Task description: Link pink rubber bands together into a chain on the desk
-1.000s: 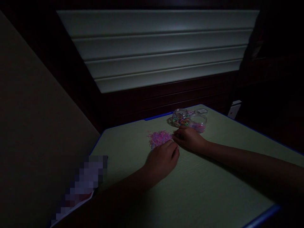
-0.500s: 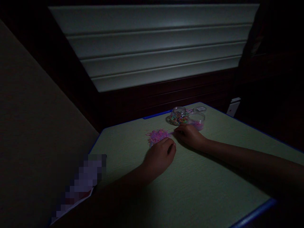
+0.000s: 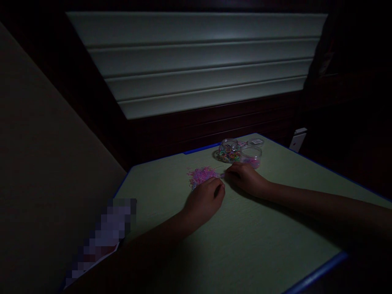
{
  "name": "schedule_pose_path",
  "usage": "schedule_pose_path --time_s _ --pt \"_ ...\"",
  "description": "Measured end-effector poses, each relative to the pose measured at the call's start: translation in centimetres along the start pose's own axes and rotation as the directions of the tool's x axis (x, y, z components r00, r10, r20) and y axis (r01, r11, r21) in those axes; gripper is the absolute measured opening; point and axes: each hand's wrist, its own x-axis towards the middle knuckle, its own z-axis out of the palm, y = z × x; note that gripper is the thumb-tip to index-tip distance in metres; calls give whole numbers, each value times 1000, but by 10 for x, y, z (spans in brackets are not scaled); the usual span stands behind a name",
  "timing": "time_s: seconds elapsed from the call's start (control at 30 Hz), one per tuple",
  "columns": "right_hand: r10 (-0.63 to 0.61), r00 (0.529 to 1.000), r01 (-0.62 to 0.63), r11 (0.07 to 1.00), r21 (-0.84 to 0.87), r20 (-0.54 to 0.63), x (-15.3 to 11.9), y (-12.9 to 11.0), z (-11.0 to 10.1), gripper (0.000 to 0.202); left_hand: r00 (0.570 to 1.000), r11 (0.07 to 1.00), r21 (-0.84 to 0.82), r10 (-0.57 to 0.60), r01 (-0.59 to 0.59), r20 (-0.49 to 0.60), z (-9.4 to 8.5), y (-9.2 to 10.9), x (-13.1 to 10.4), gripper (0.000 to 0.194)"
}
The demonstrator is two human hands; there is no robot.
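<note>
A loose pile of small pink and purple rubber bands (image 3: 200, 175) lies on the pale green table (image 3: 263, 245). At its near edge rests my left hand (image 3: 204, 201), fingers curled and tips pinched together, covering part of the pile. Just to the right of the pile is my right hand (image 3: 247, 179), also closed in a pinch. A small purplish bit shows by its fingertips. The dim light hides what either hand holds, if anything. Behind my right hand stand a clear jar of multicoloured bands (image 3: 229, 153) and an open clear tub (image 3: 251, 158) with some pink bands inside.
A clear lid (image 3: 256, 142) with a white label lies at the table's far corner. Blue edging (image 3: 318, 271) borders the table. A white slatted panel (image 3: 199, 65) rises behind it, and a blurred-out sheet (image 3: 104, 237) lies at the left edge.
The view has shifted slightly. My right hand sits a little nearer to me, a bit farther from the tub. My left hand stays closed in almost the same place by the pile.
</note>
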Motion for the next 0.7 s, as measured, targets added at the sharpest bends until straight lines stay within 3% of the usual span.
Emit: schedule_pose_path --time_s 0.2,0.43,0.7 --pt "59 998 -57 997 43 -32 2 4 3 22 1000 1000 9 -19 19 13 1 0 1 22" --pt "43 999 -42 995 86 -15 3 6 3 22 999 997 -50 -52 51 -8 0 -1 3 22" --pt "86 995 -74 975 212 -48 0 3 -1 20 969 941 -248 -245 228 -37 8 -12 5 24"
